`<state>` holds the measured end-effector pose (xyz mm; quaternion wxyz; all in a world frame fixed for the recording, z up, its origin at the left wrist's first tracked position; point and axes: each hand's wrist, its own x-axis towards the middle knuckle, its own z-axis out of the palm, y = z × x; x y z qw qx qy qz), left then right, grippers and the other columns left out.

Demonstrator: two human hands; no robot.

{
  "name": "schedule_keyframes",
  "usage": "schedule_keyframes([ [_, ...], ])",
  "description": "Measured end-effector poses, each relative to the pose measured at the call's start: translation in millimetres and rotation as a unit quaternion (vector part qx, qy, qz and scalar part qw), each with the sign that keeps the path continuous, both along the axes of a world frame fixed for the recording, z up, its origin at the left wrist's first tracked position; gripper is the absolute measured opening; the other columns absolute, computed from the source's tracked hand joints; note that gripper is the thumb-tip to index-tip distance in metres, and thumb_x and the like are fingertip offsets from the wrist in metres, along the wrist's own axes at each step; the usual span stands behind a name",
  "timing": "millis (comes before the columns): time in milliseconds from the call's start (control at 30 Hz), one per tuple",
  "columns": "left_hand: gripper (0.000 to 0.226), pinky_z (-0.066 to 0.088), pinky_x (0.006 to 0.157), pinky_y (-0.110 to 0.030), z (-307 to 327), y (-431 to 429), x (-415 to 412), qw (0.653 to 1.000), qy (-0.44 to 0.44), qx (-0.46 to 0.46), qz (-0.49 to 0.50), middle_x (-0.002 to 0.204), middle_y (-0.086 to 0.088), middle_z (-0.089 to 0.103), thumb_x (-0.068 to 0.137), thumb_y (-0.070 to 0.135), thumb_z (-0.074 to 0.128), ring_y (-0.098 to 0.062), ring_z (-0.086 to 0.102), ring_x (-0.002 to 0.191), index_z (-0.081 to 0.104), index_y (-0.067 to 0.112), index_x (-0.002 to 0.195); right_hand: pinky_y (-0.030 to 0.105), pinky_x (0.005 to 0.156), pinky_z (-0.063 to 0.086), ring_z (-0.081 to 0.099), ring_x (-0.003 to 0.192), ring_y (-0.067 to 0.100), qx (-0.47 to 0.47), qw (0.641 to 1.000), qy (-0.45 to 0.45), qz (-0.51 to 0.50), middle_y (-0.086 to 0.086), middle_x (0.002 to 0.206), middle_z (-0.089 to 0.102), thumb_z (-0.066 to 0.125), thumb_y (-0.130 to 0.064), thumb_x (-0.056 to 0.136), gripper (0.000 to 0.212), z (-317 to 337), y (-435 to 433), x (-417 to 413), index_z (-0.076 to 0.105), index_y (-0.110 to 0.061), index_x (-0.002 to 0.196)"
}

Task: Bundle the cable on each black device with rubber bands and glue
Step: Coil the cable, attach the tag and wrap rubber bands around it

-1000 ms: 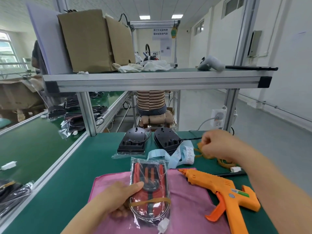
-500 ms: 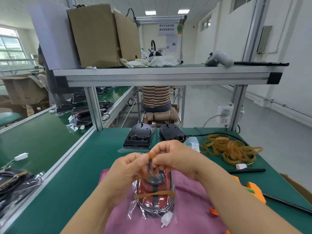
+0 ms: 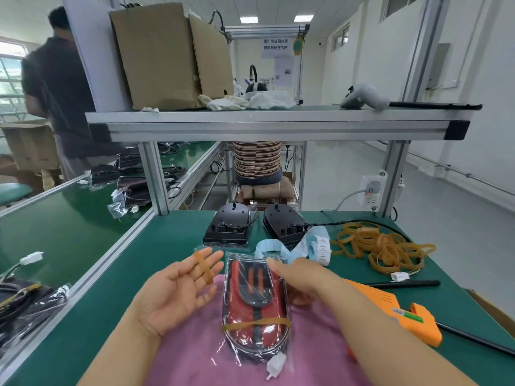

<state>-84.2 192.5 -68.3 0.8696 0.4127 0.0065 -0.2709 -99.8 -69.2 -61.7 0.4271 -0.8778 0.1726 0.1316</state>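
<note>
A red and black device [image 3: 255, 302] sealed in a clear bag lies on a pink cloth [image 3: 195, 358]. One rubber band [image 3: 256, 324] is wrapped around its near part, and a white connector [image 3: 276, 364] sticks out at the near end. My left hand [image 3: 178, 296] is palm up just left of the bag, fingers spread, with a second rubber band [image 3: 203, 267] looped over two fingers. My right hand [image 3: 303, 280] grips the bag's far right edge. Two black devices [image 3: 227, 227] [image 3: 281, 222] stand behind.
A pile of rubber bands [image 3: 381, 246] lies at the right, with an orange glue gun [image 3: 401, 313] nearer me. A blue label strip [image 3: 317, 243] curls behind the bag. A shelf beam [image 3: 278, 123] spans overhead; a conveyor [image 3: 69, 227] with bagged devices runs on the left.
My hands, pinched together over the bag's far end half a second ago, have parted. The left hand swung out to the left with the band; the right dropped to the bag's edge.
</note>
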Motion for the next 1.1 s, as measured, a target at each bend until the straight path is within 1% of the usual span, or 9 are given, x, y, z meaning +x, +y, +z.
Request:
schedule_keyframes([
  [133, 0.031, 0.053, 0.043, -0.018, -15.7, -7.0, 14.0, 0.984, 0.019, 0.155, 0.088, 0.097, -0.016, 0.075, 0.101, -0.004, 0.041, -0.012, 0.071, 0.058, 0.06, 0.009, 0.121, 0.028, 0.071, 0.059, 0.066, 0.077, 0.021, 0.201, 0.976, 0.018, -0.076, 0.011, 0.093, 0.073, 0.083, -0.035, 0.076, 0.041, -14.2, 11.9, 7.1, 0.067, -0.007, 0.101],
  [267, 0.023, 0.033, 0.031, -0.01, -25.3, -8.6, 16.9, 0.941, -0.024, 0.325, 0.093, 0.08, -0.006, 0.077, 0.097, 0.02, 0.06, -0.001, 0.041, 0.036, 0.065, 0.007, 0.115, 0.032, 0.058, 0.057, 0.066, 0.058, 0.022, 0.331, 0.939, 0.038, -0.091, 0.012, 0.072, 0.071, 0.082, -0.008, 0.073, 0.02, -12.4, 17.0, 3.0, 0.071, -0.001, 0.089],
  [400, 0.05, 0.058, 0.061, -0.024, -8.1, 1.7, 10.2, 0.942, -0.081, 0.324, 0.034, 0.099, -0.007, 0.077, 0.09, 0.048, 0.055, -0.014, 0.071, 0.072, 0.064, 0.012, 0.123, 0.042, 0.08, 0.057, 0.066, 0.077, 0.029, 0.456, 0.89, -0.016, -0.025, 0.02, 0.092, 0.067, 0.066, 0.004, 0.082, 0.016, 6.0, 18.8, -7.8, 0.065, 0.002, 0.099],
  [467, 0.073, 0.058, 0.083, -0.042, 9.0, 7.5, 5.6, 0.95, -0.134, 0.283, -0.019, 0.117, -0.014, 0.071, 0.074, 0.063, 0.065, -0.028, 0.069, 0.103, 0.064, 0.012, 0.127, 0.049, 0.089, 0.053, 0.065, 0.084, 0.033, 0.455, 0.887, -0.072, 0.038, 0.022, 0.097, 0.065, 0.066, 0.007, 0.079, 0.03, 21.1, 22.9, -15.6, 0.06, -0.001, 0.108],
  [600, 0.101, 0.05, 0.096, -0.058, 46.8, 14.5, 1.0, 0.937, -0.248, 0.212, -0.121, 0.138, -0.016, 0.058, 0.054, 0.065, 0.082, -0.034, 0.055, 0.128, 0.054, 0.02, 0.139, 0.041, 0.078, 0.056, 0.064, 0.085, 0.03, 0.422, 0.891, -0.137, 0.091, 0.017, 0.094, 0.066, 0.072, 0.0, 0.064, 0.042, 41.4, 28.9, -26.3, 0.059, -0.005, 0.104],
  [767, 0.099, 0.047, 0.103, -0.049, 72.4, 11.1, -12.9, 0.866, -0.346, 0.3, -0.2, 0.146, 0.006, 0.052, 0.059, 0.076, 0.072, -0.018, 0.051, 0.133, 0.042, 0.039, 0.145, 0.041, 0.081, 0.057, 0.069, 0.084, 0.026, 0.422, 0.885, -0.175, 0.085, 0.01, 0.087, 0.071, 0.071, 0.001, 0.061, 0.043, 36.8, 38.0, -31.8, 0.059, -0.005, 0.102],
  [867, 0.068, 0.046, 0.105, -0.029, 77.4, 4.5, -20.0, 0.809, -0.395, 0.391, -0.191, 0.134, 0.027, 0.057, 0.066, 0.073, 0.072, 0.002, 0.053, 0.126, 0.048, 0.06, 0.129, 0.037, 0.079, 0.057, 0.068, 0.084, 0.023, 0.398, 0.894, -0.179, 0.107, 0.01, 0.087, 0.068, 0.072, -0.001, 0.061, 0.049, 34.6, 41.7, -34.4, 0.056, -0.005, 0.107],
  [967, 0.055, 0.046, 0.1, -0.024, 75.5, -1.6, -21.1, 0.802, -0.392, 0.432, -0.13, 0.122, 0.026, 0.065, 0.075, 0.038, 0.073, 0.002, 0.061, 0.115, 0.055, 0.058, 0.122, 0.044, 0.087, 0.055, 0.066, 0.088, 0.025, 0.388, 0.897, -0.179, 0.111, 0.014, 0.092, 0.066, 0.073, -0.002, 0.06, 0.056, 33.5, 40.6, -32.6, 0.054, -0.003, 0.113],
  [1100, 0.076, 0.049, 0.096, -0.024, 69.7, -6.6, -21.7, 0.802, -0.387, 0.45, -0.069, 0.115, 0.02, 0.07, 0.068, 0.029, 0.078, -0.001, 0.065, 0.108, 0.051, 0.039, 0.137, 0.039, 0.085, 0.057, 0.067, 0.093, 0.024, 0.372, 0.906, -0.165, 0.117, 0.016, 0.104, 0.068, 0.076, -0.003, 0.062, 0.057, 40.1, 36.1, -35.2, 0.056, -0.008, 0.115],
])
